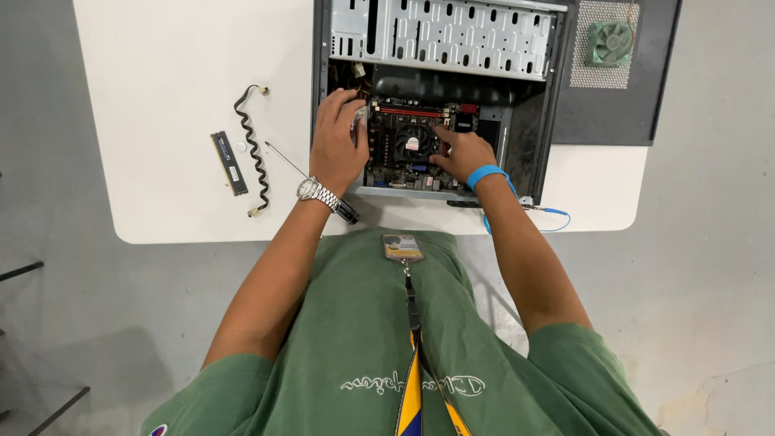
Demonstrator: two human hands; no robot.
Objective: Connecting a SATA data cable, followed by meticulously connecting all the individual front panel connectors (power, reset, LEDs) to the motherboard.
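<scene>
The circuit board is seen lying inside the open computer case on the white table. Its left edge is covered by the left hand, fingers curled; whether anything is gripped cannot be told. The right hand is pressed flat on the board, fingertips hidden.

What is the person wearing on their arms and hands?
The hands are bare, no gloves. The left hand has a silver metal wristwatch on its wrist. The right hand has a bright blue wrist strap with a thin blue cord trailing away. Short green sleeves cover the upper arms.
</scene>
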